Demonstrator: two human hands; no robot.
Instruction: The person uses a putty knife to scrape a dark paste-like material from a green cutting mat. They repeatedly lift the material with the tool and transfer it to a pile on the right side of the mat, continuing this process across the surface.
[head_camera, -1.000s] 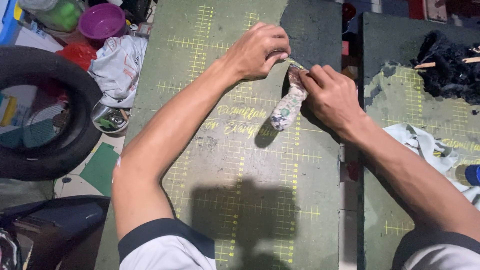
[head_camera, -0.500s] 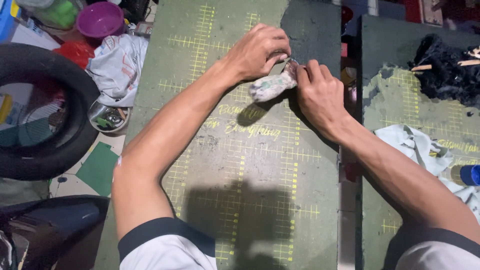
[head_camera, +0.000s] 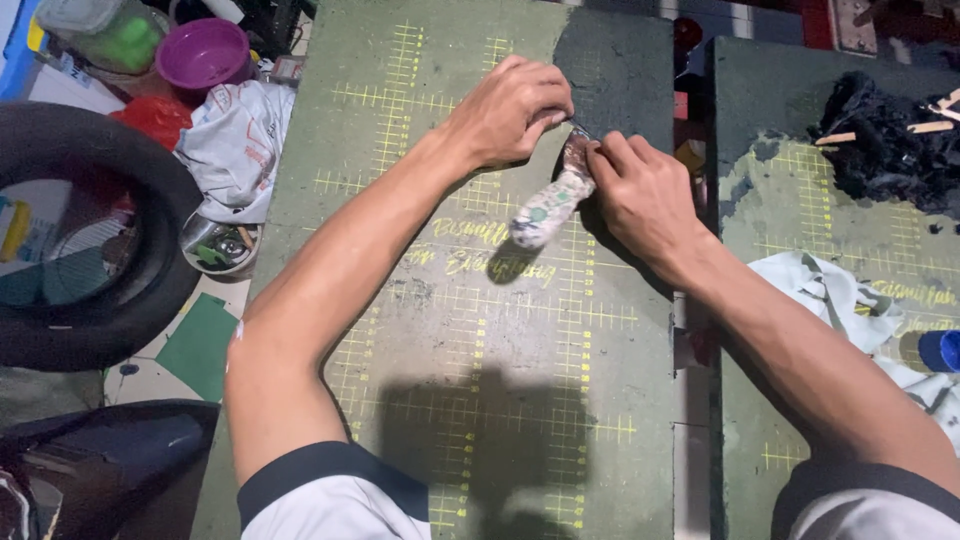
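head view | L hand (head_camera: 510, 110) & R hand (head_camera: 645, 195) both pinch top end of small paint-flecked tool (head_camera: 553, 200) (handle hangs twd person) | just above green cutting mat (head_camera: 500, 330) | tyre (head_camera: 90, 235) far left

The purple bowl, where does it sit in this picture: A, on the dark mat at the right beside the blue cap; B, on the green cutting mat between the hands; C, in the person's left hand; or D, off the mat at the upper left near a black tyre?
D: the purple bowl lies beyond the green cutting mat's left edge, above the black tyre.
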